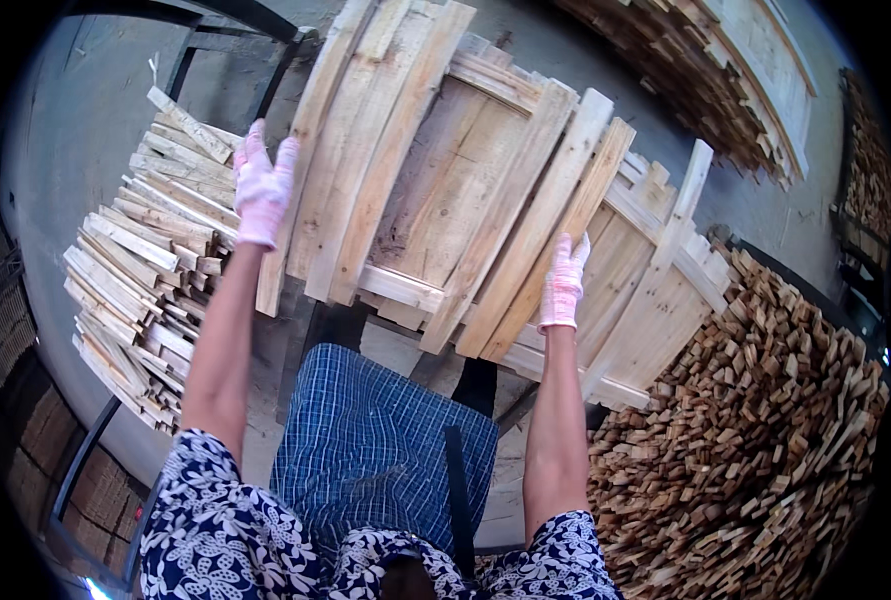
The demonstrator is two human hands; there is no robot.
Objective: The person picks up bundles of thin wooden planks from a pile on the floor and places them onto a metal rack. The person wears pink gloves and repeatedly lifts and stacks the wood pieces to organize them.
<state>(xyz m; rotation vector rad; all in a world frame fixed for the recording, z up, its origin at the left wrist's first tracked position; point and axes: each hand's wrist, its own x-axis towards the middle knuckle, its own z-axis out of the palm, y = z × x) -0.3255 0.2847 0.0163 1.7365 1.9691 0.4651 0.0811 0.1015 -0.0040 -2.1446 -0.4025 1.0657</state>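
At upper right, a wood stack (665, 75) is topped by a pale panel (760, 55); beyond it, another stack (868, 160) is dimly seen. Grey floor (770, 215) is left visible between. At upper left, a dark frame (277, 75) is shown; at lower left, brown piles (30, 420) are partly crossed by a rail (85, 452).

You have clearance above the boards (508, 215); sticks (145, 262) obstruct your left, a wood pile (755, 440) your right, a stack (670, 72) beyond.

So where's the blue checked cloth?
In the head view, the blue checked cloth is low and just left of centre, between the left forearm and the right forearm, below the wooden boards.
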